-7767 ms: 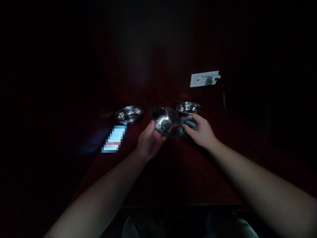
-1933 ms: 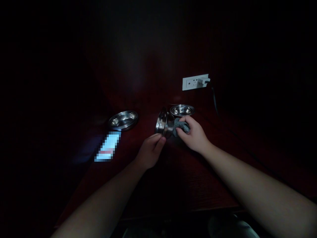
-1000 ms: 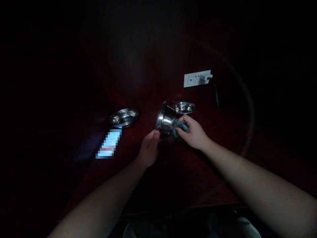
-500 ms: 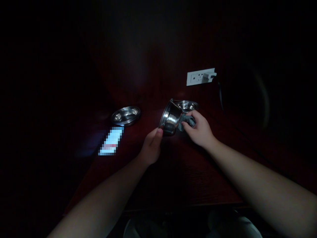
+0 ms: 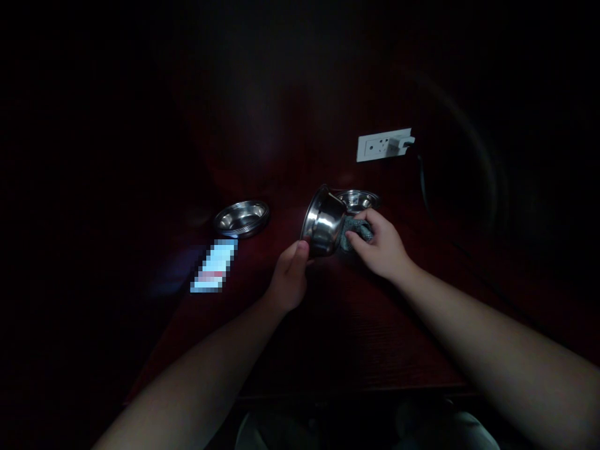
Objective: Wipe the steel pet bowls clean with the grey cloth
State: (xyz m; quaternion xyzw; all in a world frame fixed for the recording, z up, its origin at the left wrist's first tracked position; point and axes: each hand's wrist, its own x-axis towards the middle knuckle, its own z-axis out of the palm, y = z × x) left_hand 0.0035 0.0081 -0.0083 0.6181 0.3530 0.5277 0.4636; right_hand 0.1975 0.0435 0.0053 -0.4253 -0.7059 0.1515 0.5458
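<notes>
A shiny metal bowl [image 5: 324,224] is tipped on its side above the dark red table, its mouth facing left. My left hand [image 5: 291,275] is closed on its lower rim, thumb on the near side. In my right hand [image 5: 382,247] is a crumpled grey-green cloth [image 5: 352,234], pinched between thumb and fingers and pressed against the bowl's base. Just behind my right hand stands a second metal bowl or dish [image 5: 359,200], partly hidden by the held bowl and my fingers.
Stacked shallow metal dishes [image 5: 241,217] stand at the left. A lit, blurred-out screen [image 5: 214,265] lies in front of them. On the wall behind is a white socket panel [image 5: 384,145] with a plug and a dark cable [image 5: 424,184]. The surroundings are very dark.
The bowl has turned slightly in my left hand, so its base faces a little more to the right. The cloth stays against it. The whole view has shifted slightly.
</notes>
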